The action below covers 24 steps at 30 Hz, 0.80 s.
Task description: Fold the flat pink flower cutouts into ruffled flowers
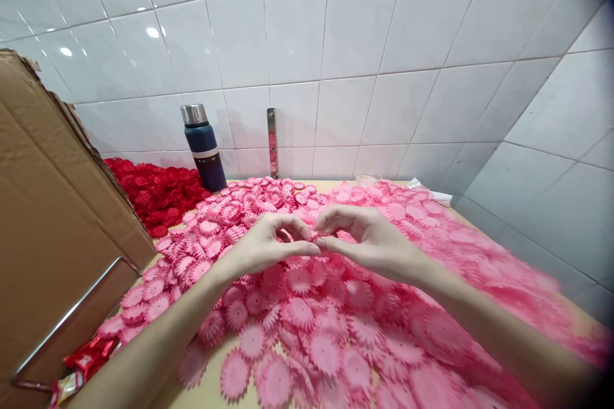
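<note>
My left hand (275,243) and my right hand (367,239) meet fingertip to fingertip over the middle of a pile of pink discs. Thumb and fingers of each hand are curled into a pinch. A small pinkish bit shows between the fingertips, too little to name. Below and around the hands lie many pink, notch-edged flower-petal discs (300,313), thin and round, some with a small centre hole. At the left of the pile they stand in gathered, layered clumps (230,212); toward the right they spread as paler sheets (436,332).
A dark blue bottle (206,153) with a steel cap stands by the tiled wall. Behind a cardboard box (52,204) at the left lies a heap of red petal discs (158,195). A metal strip (272,147), a clear plastic cup (368,178) and a red wrapper (91,356) are also here.
</note>
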### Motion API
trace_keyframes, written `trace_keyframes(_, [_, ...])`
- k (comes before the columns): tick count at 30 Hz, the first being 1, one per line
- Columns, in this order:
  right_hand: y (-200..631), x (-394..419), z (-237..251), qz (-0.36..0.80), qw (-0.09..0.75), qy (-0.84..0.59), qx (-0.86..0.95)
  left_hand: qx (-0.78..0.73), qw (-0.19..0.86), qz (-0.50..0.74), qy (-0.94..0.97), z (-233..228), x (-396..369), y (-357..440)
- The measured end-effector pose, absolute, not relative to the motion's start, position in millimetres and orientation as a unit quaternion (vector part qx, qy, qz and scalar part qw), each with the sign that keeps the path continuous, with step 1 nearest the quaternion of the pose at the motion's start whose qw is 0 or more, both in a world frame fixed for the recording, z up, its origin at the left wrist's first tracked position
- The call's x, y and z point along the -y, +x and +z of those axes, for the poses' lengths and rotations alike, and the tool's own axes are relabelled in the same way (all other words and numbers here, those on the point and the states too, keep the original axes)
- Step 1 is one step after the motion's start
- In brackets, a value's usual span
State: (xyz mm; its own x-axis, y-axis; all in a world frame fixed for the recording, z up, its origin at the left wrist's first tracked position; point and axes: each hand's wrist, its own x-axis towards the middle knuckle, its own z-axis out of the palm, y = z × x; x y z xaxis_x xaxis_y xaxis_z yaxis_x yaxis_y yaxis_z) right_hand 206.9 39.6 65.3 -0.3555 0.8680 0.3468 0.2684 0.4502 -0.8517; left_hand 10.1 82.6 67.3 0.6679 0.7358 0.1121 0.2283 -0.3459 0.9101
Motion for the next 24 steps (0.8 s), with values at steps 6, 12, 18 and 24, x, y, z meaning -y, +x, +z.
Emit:
trace_keyframes(6, [206, -38, 60, 0.349, 0.417, -0.416, 0.729, -0.296, 0.481, 0.261, 0.783, 68, -81, 11])
trace_keyframes(12, [200, -34, 62, 0.365, 0.431, -0.402, 0.721, -0.286, 0.508, 0.250, 0.773, 65, -82, 13])
trace_keyframes(18, [199, -34, 59, 0.399, 0.438, -0.410, 0.693, -0.254, 0.528, 0.256, 0.769, 64, -79, 14])
trace_keyframes(24, [211, -38, 69, 0.331, 0.461, -0.497, 0.657, -0.306, 0.411, 0.227, 0.828, 75, -79, 7])
